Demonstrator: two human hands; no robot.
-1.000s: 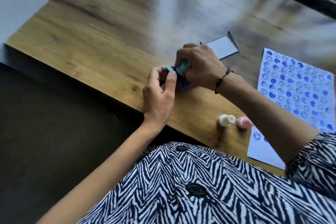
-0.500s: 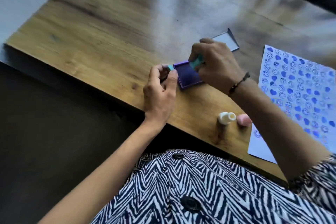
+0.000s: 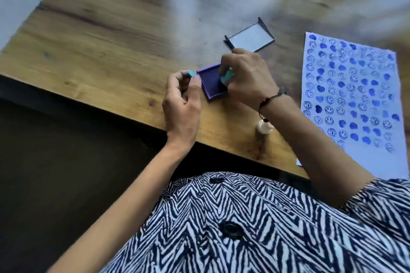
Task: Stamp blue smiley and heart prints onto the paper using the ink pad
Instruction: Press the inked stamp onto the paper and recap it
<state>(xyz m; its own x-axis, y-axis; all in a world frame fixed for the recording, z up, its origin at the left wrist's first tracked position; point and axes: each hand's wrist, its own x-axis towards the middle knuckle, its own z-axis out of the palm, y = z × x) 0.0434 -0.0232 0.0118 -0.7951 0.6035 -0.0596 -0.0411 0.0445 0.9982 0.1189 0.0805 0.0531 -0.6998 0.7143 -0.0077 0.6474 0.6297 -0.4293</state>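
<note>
Wooden table (image 3: pixel 106 35) fills most of the view, its near edge running past the person's patterned shirt (image 3: pixel 244 228). On it the right hand (image 3: pixel 248 77) curls down over the open ink pad (image 3: pixel 211 83), fingers pinched around a teal stamp (image 3: pixel 227 76) that touches the pad's dark surface. Just left of the pad, the left hand (image 3: pixel 182 99) is raised on its wrist, thumb and fingertips gripping a second small teal stamp (image 3: pixel 192 73). Well to the right lies the paper (image 3: pixel 355 99), covered in blue smileys and hearts. Beyond the hands sits the clear lid (image 3: pixel 251 36).
</note>
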